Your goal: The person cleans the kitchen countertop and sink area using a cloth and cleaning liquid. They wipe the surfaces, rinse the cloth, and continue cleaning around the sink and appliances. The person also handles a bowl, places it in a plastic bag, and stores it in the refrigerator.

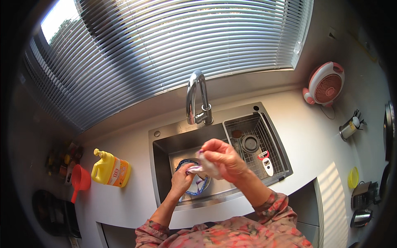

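Note:
Both of my hands hold a small white cloth with purple edging (207, 167) above the stainless steel sink (217, 127). My left hand (181, 179) pinches its left end, and my right hand (225, 158) grips its right part and top edge. Below my left hand, a bowl with a blue patterned rim (201, 189) stands in the left basin, partly hidden by the hands; white and purple material shows inside it. The chrome faucet (192, 99) arches behind the hands. In the wire basket (273, 136) at the right lies a red and white peeler (266, 162).
Left of the sink stand a yellow pump bottle (107, 169) and a red plastic ladle (81, 178). A pink and white fan (328, 85) and a utensil holder (347, 128) are at the right. Blinds (198, 40) cover the window behind the counter.

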The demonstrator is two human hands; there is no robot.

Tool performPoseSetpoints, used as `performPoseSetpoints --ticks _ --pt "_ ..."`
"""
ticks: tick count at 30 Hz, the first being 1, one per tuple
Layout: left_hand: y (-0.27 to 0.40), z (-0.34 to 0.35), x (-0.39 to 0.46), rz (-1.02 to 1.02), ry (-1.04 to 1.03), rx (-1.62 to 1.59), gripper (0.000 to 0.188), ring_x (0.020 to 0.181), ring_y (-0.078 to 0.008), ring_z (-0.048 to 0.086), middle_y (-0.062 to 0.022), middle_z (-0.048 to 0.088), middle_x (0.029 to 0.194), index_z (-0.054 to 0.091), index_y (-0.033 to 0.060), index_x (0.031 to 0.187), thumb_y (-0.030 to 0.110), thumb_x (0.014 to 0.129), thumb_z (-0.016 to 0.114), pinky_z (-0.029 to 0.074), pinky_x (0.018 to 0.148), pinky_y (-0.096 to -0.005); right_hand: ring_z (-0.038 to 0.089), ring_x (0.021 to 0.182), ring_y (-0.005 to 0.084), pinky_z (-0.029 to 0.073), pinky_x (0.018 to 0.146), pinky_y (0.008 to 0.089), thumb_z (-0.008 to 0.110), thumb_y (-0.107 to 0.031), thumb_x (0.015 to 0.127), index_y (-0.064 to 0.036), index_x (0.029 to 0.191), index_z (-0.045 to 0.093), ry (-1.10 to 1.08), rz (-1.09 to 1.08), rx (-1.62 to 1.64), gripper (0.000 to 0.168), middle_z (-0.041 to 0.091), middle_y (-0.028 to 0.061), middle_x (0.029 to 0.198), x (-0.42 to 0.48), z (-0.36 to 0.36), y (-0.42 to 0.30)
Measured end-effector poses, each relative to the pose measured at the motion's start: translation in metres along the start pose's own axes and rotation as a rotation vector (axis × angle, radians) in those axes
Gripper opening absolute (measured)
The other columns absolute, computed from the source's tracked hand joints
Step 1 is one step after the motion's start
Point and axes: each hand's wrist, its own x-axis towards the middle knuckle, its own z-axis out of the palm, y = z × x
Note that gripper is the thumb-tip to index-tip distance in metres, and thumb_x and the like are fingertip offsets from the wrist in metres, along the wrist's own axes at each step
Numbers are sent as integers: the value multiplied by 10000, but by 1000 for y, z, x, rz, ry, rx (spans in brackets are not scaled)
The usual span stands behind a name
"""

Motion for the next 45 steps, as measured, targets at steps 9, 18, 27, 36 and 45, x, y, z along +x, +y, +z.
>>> performPoseSetpoints --ticks 9,18,27,36,45 --pt "-10 5 21 457 159 88 485 1108 -270 568 -107 567 1273 513 113 1332 322 903 600 489 915 -402 578 1176 330 474 1017 482 450 -465 1002 -26 1436 365 -259 488 145 623 544 218 1328 35 -3 64" --pt "0 57 60 148 255 -810 538 1226 -249 456 -74 464 1379 424 156 1400 418 934 487 409 993 -387 583 1131 314 588 827 415 511 -420 989 -57 1416 329 280 -261 -16 589 393 235 1404 90 -42 128" --pt "-10 94 49 -40 227 -1155 594 1345 -228 343 -40 360 1485 335 199 1468 514 965 373 329 1070 -372 531 918 221 378 782 432 630 -273 819 -141 898 626 440 -711 -2221 154 578 17 909 103 -87 137" --pt "-6 37 51 -184 -146 -1474 689 1453 -233 214 -31 238 1590 215 242 1541 621 971 294 219 1153 -371 78 1400 423 90 1093 605 530 -524 891 -86 1522 174 294 74 -1218 847 103 222 1561 54 -75 166" --pt "51 61 20 -137 -302 -1165 561 1299 -166 444 -74 501 1386 423 38 1398 458 1032 362 316 1107 -345 700 754 306 525 667 413 574 -383 890 -50 961 693 729 165 -1039 361 702 199 866 75 -153 140"
